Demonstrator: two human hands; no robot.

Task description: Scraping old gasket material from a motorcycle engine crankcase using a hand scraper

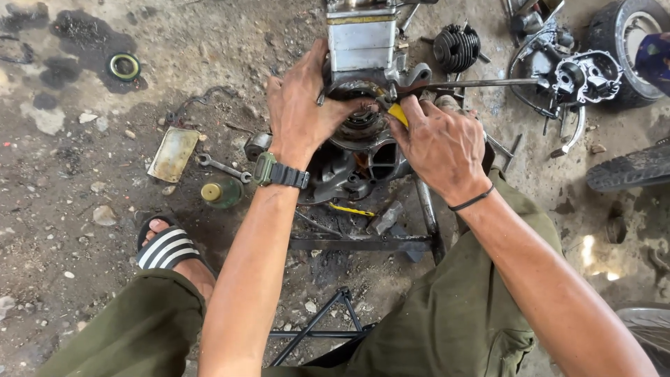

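Note:
A greasy motorcycle engine (363, 49) sits on a dark metal stand (363, 243) on the ground in front of me. My left hand (301, 105) lies over the round part on the engine's near side, fingers curled onto it. My right hand (438, 143) grips a tool with a yellow handle (398, 114), its tip at the same round part. A long metal rod (481, 83) runs right from the engine, just above my right hand. A green watch is on my left wrist, a black band on my right.
On the dirty ground to the left lie a spanner (223, 167), a flat metal plate (173, 153), a green can (220, 193) and a ring (125, 66). A finned cylinder (457, 47), engine cover (590, 75) and tyres (628, 169) lie to the right. My sandalled foot (169, 248) is at lower left.

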